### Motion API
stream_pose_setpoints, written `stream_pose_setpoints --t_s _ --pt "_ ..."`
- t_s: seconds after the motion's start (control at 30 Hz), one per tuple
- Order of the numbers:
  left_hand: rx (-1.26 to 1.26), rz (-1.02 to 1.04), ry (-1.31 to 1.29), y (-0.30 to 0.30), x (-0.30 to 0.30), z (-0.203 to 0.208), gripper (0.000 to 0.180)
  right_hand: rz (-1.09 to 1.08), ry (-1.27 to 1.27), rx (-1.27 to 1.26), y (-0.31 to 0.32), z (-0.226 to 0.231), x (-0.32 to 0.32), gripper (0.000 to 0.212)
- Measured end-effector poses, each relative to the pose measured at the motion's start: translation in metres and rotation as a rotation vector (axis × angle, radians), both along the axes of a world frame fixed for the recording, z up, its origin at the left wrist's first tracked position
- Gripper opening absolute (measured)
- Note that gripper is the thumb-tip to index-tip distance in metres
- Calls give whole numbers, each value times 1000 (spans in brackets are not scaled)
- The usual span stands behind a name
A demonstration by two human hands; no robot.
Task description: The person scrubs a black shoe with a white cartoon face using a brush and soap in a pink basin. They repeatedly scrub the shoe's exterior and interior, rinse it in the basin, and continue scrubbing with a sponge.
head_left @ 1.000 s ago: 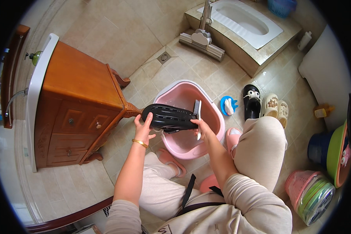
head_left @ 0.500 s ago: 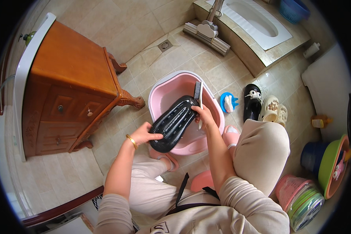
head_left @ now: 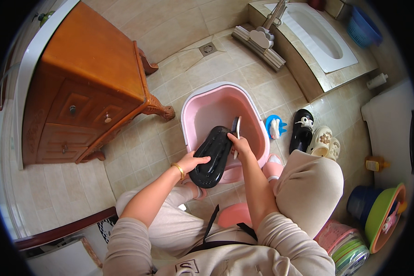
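Note:
Over the near part of a pink tub [head_left: 202, 99], I hold a black clog [head_left: 210, 161] tilted, its grooved sole turned toward me. My left hand [head_left: 192, 162], with a gold bangle at the wrist, is closed on the clog's near left side. At the far end my right hand [head_left: 240, 146] grips the clog's edge together with a white-handled scrub brush [head_left: 237, 123]. The brush's grey bristles face the clog but seem apart from it. The tub's pink bottom shows beyond the clog.
Right of the tub lie a blue dish [head_left: 276, 127] with a white lump, a matching black clog [head_left: 301, 131] and cream clogs [head_left: 323, 141]. A wooden cabinet [head_left: 92, 60] stands left. Several basins [head_left: 386, 216] are at lower right; a mop [head_left: 262, 41] is at the back.
The clog has tipped more steeply and turned in my hands. The brush has turned and sits lower beside it. The whole view has shifted slightly.

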State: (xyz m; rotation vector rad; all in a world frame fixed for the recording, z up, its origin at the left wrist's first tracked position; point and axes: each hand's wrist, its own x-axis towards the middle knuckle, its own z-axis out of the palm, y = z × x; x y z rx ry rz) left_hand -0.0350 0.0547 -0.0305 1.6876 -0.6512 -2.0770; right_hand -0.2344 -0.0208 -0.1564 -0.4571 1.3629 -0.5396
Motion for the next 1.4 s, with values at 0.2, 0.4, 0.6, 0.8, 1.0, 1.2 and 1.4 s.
stream_pose_setpoints --t_s 0.2,0.4,0.6,0.8,1.0,1.2,1.4 --pt "-39 55 -128 4 8 -7 48 224 720 -213 11 -4 1 46" --pt "-166 -44 -262 -6 -13 -13 48 308 535 -504 7 -25 -26 37" --pt "-252 -210 -689 -5 2 -29 58 796 653 -688 18 135 0 32" --pt "-247 -479 -1035 -13 -27 15 64 767 773 -734 40 129 19 37" --pt "-397 -406 -968 -6 -38 13 57 560 832 -562 -9 54 -16 38" --pt "-356 79 -619 -4 5 -41 40 840 804 -697 49 110 34 50" --pt "-427 -8 -469 -7 9 -42 42 673 769 -592 25 85 21 41"
